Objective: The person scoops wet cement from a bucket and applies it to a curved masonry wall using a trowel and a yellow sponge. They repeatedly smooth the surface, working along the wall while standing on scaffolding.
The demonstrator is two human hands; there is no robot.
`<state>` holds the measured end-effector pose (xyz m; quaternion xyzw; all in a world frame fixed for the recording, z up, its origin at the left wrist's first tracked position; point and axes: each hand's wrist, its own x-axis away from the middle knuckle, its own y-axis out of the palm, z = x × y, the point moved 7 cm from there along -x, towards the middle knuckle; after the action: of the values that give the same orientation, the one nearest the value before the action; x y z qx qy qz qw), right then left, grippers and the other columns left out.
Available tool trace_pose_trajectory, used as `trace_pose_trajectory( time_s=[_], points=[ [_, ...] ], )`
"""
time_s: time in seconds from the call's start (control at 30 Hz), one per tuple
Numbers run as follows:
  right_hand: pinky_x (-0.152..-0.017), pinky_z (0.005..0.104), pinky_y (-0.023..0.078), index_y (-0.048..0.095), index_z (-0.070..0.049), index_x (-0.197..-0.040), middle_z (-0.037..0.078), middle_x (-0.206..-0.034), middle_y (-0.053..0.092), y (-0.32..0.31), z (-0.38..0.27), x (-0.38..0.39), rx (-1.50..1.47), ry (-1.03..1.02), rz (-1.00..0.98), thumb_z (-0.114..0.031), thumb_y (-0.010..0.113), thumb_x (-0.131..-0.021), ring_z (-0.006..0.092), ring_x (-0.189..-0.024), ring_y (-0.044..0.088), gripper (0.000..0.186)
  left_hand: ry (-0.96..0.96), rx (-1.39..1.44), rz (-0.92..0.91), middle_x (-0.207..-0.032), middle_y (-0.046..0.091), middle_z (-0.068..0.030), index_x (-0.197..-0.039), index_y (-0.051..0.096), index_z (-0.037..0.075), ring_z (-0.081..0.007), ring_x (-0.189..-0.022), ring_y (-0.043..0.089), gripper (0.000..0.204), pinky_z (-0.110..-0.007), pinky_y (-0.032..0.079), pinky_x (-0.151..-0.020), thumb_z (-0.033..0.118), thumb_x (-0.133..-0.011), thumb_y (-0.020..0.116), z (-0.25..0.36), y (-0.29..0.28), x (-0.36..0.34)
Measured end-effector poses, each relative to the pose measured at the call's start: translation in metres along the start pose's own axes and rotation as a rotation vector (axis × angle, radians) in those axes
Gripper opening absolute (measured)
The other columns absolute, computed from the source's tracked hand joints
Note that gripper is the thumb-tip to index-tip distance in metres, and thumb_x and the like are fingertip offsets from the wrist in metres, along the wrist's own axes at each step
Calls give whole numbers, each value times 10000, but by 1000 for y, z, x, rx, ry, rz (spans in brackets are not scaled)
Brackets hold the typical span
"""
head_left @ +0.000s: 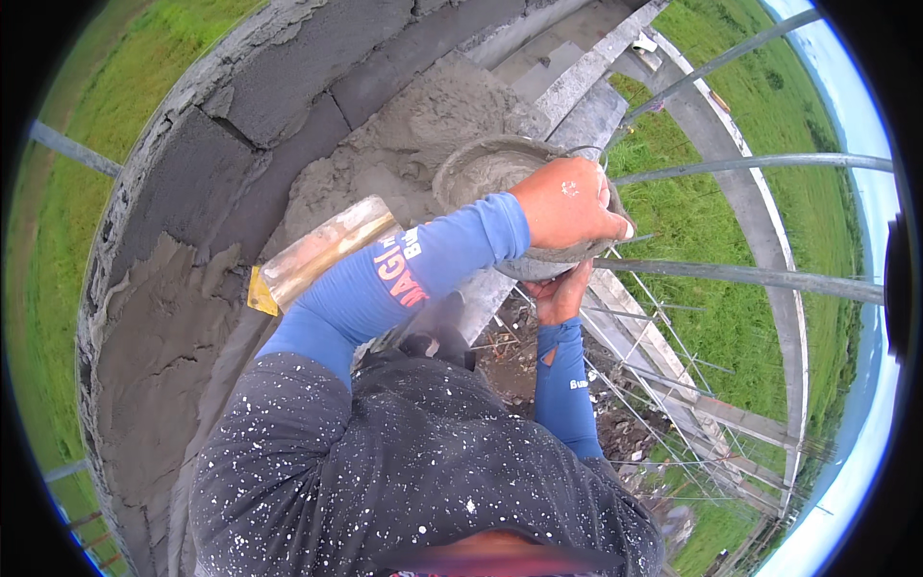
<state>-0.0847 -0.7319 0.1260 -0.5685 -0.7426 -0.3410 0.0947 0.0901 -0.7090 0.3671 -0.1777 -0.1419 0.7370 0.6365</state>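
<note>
A round bucket (449,165), crusted with grey mortar, is tilted over a heap of wet mortar (409,125). My left hand (567,205) is closed on its rim, fingers mostly hidden and the thumb at the near right side. Below it, my right hand (558,296) grips the bucket's underside; its fingertips are partly hidden behind the bucket. Some mortar shows inside the bucket. Beside my left forearm lies a wooden float-like tool (322,255), with a yellow piece (261,291) at its end. My left sleeve covers part of it.
A curved block wall (279,72), partly plastered with wet mortar (154,356), bends round the left. Metal scaffold pipes (750,277) cross the right side. Planks (591,115) lie at the far right of the mortar. Beyond them are a curved concrete beam (769,236) and grass far below.
</note>
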Motion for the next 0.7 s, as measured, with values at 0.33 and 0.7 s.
trace_pose_trajectory(
  time_s=[0.33,0.7],
  points=[
    [-802,469,464,569,75,-850,237,-851,603,111,-144,-123,821,-621,110,-533,709,-968,323,-810,548,634,-169,282,310,-697,438,73,-732,445,174,-60,-645,373,467,-288,315,-555,296,-846,881,-101,-95,-70],
    [-984,503,472,628,49,-957,301,-1139,668,233,-129,-155,1166,-702,-49,-542,691,-937,477,-1102,617,595,-306,766,551,-697,430,80,-771,422,202,-54,-570,369,376,-277,285,-535,51,-881,749,-206,-155,-26]
  ],
)
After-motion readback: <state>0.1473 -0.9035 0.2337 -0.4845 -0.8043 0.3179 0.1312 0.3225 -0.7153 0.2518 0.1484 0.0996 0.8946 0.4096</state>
